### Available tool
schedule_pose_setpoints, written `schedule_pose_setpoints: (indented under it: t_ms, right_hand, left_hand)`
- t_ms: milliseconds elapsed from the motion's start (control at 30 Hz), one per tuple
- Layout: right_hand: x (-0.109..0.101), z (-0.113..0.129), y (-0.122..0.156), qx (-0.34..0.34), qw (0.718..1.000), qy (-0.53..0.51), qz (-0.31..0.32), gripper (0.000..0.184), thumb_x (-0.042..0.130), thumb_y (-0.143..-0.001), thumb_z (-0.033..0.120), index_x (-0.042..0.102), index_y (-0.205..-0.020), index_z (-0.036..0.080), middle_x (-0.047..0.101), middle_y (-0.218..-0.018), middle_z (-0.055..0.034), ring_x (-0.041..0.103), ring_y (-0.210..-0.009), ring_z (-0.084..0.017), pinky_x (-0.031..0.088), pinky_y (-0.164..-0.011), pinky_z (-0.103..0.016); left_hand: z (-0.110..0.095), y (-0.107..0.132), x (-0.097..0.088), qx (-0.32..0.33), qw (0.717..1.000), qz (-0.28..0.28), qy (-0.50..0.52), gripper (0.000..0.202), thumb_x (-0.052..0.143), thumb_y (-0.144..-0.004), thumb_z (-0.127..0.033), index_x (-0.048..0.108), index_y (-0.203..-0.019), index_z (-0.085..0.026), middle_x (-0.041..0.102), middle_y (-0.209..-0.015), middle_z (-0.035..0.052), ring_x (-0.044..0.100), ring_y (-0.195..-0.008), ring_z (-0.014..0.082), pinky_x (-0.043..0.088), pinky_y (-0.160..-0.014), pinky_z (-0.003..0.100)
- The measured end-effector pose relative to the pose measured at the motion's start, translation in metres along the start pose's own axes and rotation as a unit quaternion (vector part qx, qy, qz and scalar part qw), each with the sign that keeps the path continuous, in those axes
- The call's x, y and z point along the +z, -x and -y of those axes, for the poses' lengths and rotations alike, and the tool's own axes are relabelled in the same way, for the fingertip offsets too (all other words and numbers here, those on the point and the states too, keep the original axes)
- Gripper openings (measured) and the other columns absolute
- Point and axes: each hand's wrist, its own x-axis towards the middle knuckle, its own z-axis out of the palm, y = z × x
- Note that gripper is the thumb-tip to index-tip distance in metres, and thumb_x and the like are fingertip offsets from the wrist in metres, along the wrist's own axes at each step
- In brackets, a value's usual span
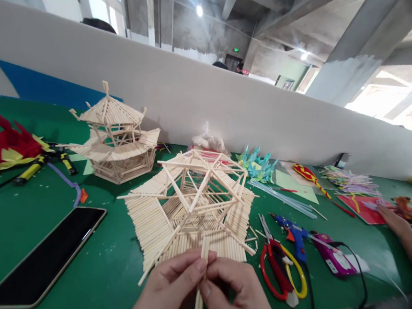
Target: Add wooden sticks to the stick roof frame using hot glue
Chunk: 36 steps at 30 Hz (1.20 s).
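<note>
My left hand (170, 288) and my right hand (240, 297) meet at the bottom centre, both pinched on a thin wooden stick (200, 288) that stands upright between them. Its top touches the near edge of an unfinished stick pavilion roof (192, 204) lying on the green table (109, 266). A finished two-tier stick pavilion (115, 139) stands behind it to the left.
A dark phone (43, 255) lies at front left. Red-handled scissors (277, 266), a blue glue gun (295, 232) and a pink tool (332, 257) with cables sit at right. Another person's hand (398, 222) works at far right. Red paper craft (0, 148) lies at left; a white partition (210, 102) runs behind.
</note>
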Motion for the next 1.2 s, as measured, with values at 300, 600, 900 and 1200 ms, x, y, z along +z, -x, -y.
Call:
schedule_pose_setpoints:
  t_ms: [300, 600, 900, 1200]
  right_hand:
    - [-0.003, -0.003, 0.002, 0.046, 0.994, -0.099, -0.004, 0.022, 0.046, -0.078, 0.025, 0.045, -0.058, 0.017, 0.034, -0.055, 0.0055, 0.031, -0.052, -0.008, 0.028, -0.047, -0.02]
    - [-0.004, 0.0, 0.001, 0.04, 0.995, -0.093, -0.015, 0.019, 0.047, -0.077, 0.025, 0.051, -0.061, 0.016, 0.04, -0.055, 0.0045, 0.034, -0.052, -0.008, 0.03, -0.047, -0.021]
    - [-0.006, -0.002, 0.002, 0.014, 0.997, -0.08, 0.005, 0.019, 0.047, -0.077, 0.025, 0.052, -0.062, 0.016, 0.042, -0.055, 0.0042, 0.036, -0.051, -0.008, 0.032, -0.047, -0.02]
    - [-0.005, -0.006, 0.002, 0.026, 0.999, -0.041, 0.01, 0.026, 0.046, -0.079, 0.029, 0.046, -0.056, 0.017, 0.036, -0.054, 0.0045, 0.034, -0.052, -0.009, 0.034, -0.049, -0.02]
  left_hand:
    - [-0.002, 0.001, 0.011, 0.005, 1.0, -0.023, 0.007, 0.014, 0.076, -0.057, -0.02, 0.07, -0.068, -0.014, 0.071, -0.07, 0.0057, 0.065, -0.075, 0.0198, 0.048, -0.076, 0.028]
    - [-0.003, 0.002, 0.012, 0.011, 1.0, -0.013, -0.009, 0.017, 0.075, -0.058, -0.022, 0.071, -0.072, -0.014, 0.071, -0.072, 0.0063, 0.064, -0.076, 0.0198, 0.048, -0.075, 0.028]
    - [-0.001, 0.001, 0.01, 0.031, 0.999, -0.014, -0.01, 0.017, 0.078, -0.055, -0.025, 0.072, -0.067, -0.015, 0.07, -0.065, 0.0053, 0.064, -0.072, 0.0203, 0.048, -0.071, 0.027]
    - [0.002, -0.004, 0.006, 0.024, 0.999, -0.004, -0.025, 0.016, 0.08, -0.052, -0.027, 0.072, -0.063, -0.018, 0.062, -0.057, -0.0009, 0.058, -0.065, 0.0134, 0.046, -0.065, 0.019]
